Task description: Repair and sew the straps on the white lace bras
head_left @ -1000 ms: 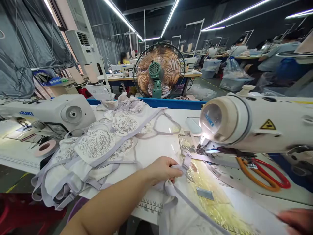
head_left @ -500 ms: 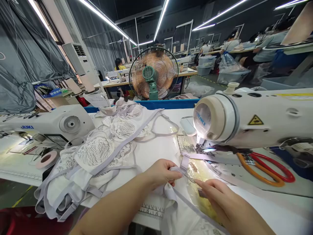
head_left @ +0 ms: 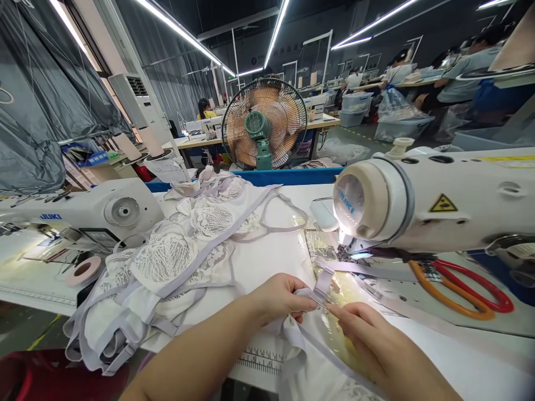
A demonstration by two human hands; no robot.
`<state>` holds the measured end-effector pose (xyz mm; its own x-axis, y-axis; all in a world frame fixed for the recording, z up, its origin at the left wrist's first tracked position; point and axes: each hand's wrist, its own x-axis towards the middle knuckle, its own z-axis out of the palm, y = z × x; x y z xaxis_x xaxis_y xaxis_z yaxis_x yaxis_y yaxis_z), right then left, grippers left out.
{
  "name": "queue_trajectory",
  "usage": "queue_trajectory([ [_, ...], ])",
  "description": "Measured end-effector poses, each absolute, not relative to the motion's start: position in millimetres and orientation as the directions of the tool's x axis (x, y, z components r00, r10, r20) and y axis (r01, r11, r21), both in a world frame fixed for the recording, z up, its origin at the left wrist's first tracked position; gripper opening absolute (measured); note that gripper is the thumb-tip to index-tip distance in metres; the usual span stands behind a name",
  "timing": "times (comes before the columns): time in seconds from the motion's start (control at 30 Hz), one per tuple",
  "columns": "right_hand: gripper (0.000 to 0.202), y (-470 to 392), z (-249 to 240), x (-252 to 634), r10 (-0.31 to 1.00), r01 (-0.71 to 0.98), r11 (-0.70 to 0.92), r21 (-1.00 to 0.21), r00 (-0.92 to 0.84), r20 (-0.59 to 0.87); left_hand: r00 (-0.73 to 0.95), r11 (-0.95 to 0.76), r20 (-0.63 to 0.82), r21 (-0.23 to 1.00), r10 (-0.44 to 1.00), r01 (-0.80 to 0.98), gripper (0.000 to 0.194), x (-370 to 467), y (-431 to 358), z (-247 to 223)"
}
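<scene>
My left hand [head_left: 288, 298] pinches the end of a lavender strap [head_left: 307, 292] in front of the sewing machine. Close to its right, my right hand [head_left: 359, 323] has its fingers closed on a thin metal tool [head_left: 320, 302], whose tip meets the strap; its exact kind is too small to tell. A white garment [head_left: 313, 362] with lavender edging hangs below both hands over the table's front edge. Another lavender strap [head_left: 371, 270] runs from a folded loop toward the right, under the machine head.
A white sewing machine [head_left: 451, 206] stands at the right, with orange-and-red-handled scissors [head_left: 455, 289] beneath it. Lace bras [head_left: 167, 262] are heaped on the left, beside a second machine [head_left: 121, 209] and a tape roll [head_left: 84, 271]. Behind is a large fan [head_left: 264, 125].
The view has shifted slightly. My right hand has moved a little closer to my left hand, and less of the thin tool shows between them.
</scene>
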<state>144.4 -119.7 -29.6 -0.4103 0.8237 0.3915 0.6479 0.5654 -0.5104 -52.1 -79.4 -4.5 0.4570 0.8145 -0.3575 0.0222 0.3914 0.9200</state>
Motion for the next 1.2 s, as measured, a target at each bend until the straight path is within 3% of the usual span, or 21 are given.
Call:
queue_trajectory([
  [0.33,0.033,-120,-29,165,0.815,0.677,0.579,-0.456,-0.508,0.280,0.429,0.391,-0.362,0.920,0.828,0.023,0.015,-54,-80,-6],
  [0.67,0.030,-132,-33,148,0.898,0.749,0.437,-0.498,-0.331,0.289,0.402,0.390,-0.373,0.920,0.836,0.042,0.012,-51,-81,-4],
  [0.97,0.034,-129,-43,136,0.847,0.694,0.522,-0.496,-0.355,0.396,0.477,0.416,-0.380,0.909,0.792,0.034,0.015,-53,-81,-5],
  [1.1,0.032,-127,-38,147,0.842,0.655,0.536,-0.532,-0.373,0.390,0.453,0.418,-0.388,0.908,0.803,0.037,0.013,-53,-80,-4],
  [1.2,0.033,-126,-37,161,0.815,0.650,0.579,-0.492,-0.460,0.352,0.450,0.416,-0.393,0.908,0.802,0.051,0.012,-52,-81,-3],
])
